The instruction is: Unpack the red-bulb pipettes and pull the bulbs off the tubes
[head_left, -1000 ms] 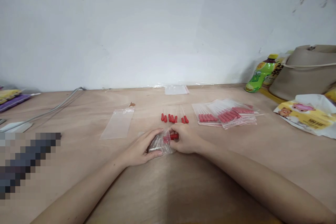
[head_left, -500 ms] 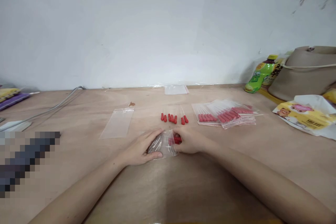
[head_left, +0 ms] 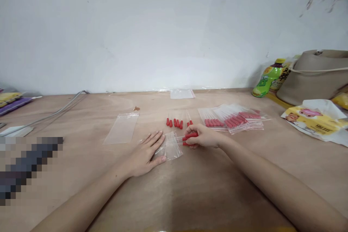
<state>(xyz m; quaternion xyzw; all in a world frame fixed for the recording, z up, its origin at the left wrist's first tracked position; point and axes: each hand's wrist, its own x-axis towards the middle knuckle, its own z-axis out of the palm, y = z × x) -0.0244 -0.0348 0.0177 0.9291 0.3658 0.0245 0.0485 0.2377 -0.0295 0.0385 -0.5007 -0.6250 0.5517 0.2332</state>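
Several droppers (head_left: 191, 136) with glossy red bulbs and thin, clear stems sit between your right thumb and fingers; the bunch is partly covered, so an exact count cannot be told. Your right hand (head_left: 204, 136) pinches them by the red ends, and the stems point left from your fingertips, toward your other hand. Your left hand (head_left: 148, 154) lies palm down with its fingers spread, pressing a clear, crinkled bag (head_left: 172, 147) to the tabletop (head_left: 146, 199). The stems reach the bag's right edge, though you cannot tell whether their tips are inside. Just beyond your hands lies a row of loose droppers (head_left: 177, 123), bulbs facing you, the rightmost close by your right fingers. Farther right rest overlapping filled bags (head_left: 236, 119); left of your left hand, a flat clear bag (head_left: 121, 129)
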